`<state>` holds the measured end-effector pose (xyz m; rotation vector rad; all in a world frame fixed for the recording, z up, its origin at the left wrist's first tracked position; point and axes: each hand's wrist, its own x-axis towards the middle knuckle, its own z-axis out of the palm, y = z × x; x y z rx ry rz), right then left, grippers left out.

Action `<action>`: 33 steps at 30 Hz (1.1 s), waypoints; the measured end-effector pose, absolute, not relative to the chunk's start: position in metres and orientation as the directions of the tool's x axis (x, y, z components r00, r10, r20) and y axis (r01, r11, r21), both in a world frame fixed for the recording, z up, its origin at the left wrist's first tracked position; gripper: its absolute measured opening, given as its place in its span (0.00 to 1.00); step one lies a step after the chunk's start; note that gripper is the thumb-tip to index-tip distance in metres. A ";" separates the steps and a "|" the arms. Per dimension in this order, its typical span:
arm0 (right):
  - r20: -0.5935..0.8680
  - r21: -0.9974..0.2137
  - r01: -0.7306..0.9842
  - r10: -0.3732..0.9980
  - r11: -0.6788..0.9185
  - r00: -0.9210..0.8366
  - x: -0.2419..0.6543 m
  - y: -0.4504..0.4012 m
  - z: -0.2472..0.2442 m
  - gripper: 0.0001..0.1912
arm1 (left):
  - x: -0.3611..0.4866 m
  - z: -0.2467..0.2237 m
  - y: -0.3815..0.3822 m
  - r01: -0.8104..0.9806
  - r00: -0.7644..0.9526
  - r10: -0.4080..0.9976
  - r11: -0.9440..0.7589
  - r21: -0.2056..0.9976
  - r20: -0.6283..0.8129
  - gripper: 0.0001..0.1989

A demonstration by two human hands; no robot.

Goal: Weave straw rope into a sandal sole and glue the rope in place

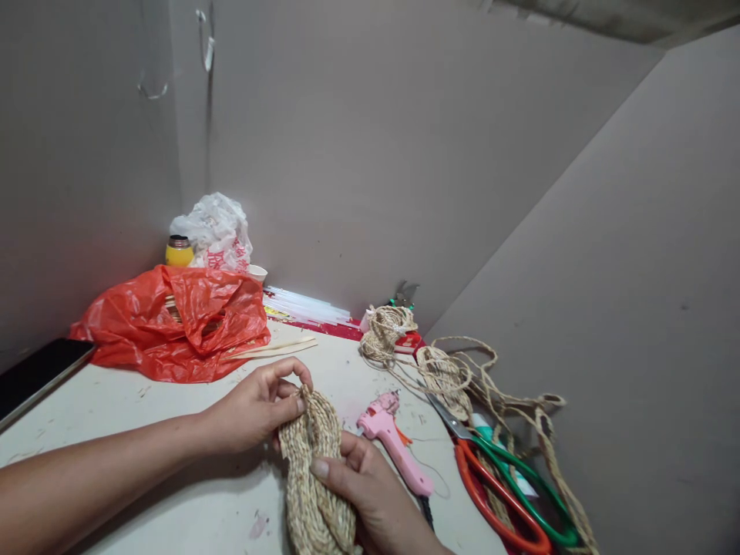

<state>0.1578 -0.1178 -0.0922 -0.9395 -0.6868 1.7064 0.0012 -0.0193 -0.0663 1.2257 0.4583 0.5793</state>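
Observation:
A braided straw piece [306, 470], made of several rows of twisted cord, is held up over the white table near the bottom centre. My left hand [260, 405] pinches its upper end between thumb and fingers. Lower down, my right hand [370, 482] grips its right side, thumb on the front and fingers behind. The piece's bottom end runs out of the frame. Just right of it lies a pink glue gun [396, 443], its nozzle toward the back.
Scissors [497, 478] with red and green handles lie at the right beside tangled straw cord [491, 385]. Further back are a cord bundle [387, 331], clear glue sticks [309, 304], and a red plastic bag [185, 320]. A phone [43, 374] rests at the left edge.

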 end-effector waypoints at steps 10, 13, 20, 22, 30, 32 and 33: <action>-0.250 -0.809 -0.504 0.953 -0.303 -0.171 0.158 -0.119 -0.096 0.21 | 0.002 -0.065 -0.025 -0.170 0.735 0.678 0.158 0.973 0.018 0.10; -0.241 -0.824 -0.490 0.959 -0.285 -0.153 0.156 -0.120 -0.095 0.22 | 0.002 -0.062 -0.025 -0.173 0.738 0.674 0.163 0.971 0.018 0.11; -0.204 -0.825 -0.489 0.956 -0.284 -0.211 0.158 -0.118 -0.098 0.20 | -0.002 -0.062 -0.018 -0.161 0.811 0.585 0.197 0.967 0.016 0.16; -0.204 -0.827 -0.485 0.956 -0.285 -0.212 0.159 -0.119 -0.099 0.20 | -0.002 -0.062 -0.016 -0.150 0.827 0.562 0.213 0.965 0.004 0.17; -0.213 -0.838 -0.456 0.949 -0.301 -0.233 0.160 -0.121 -0.097 0.20 | -0.001 -0.060 -0.009 -0.080 0.788 0.614 0.170 0.982 -0.042 0.12; -0.213 -0.833 -0.464 0.949 -0.300 -0.232 0.160 -0.121 -0.097 0.21 | -0.002 -0.061 -0.008 -0.074 0.786 0.616 0.182 0.980 -0.055 0.11; -0.211 -0.832 -0.469 0.951 -0.297 -0.227 0.160 -0.121 -0.097 0.21 | -0.002 -0.062 -0.007 -0.078 0.785 0.617 0.190 0.979 -0.057 0.11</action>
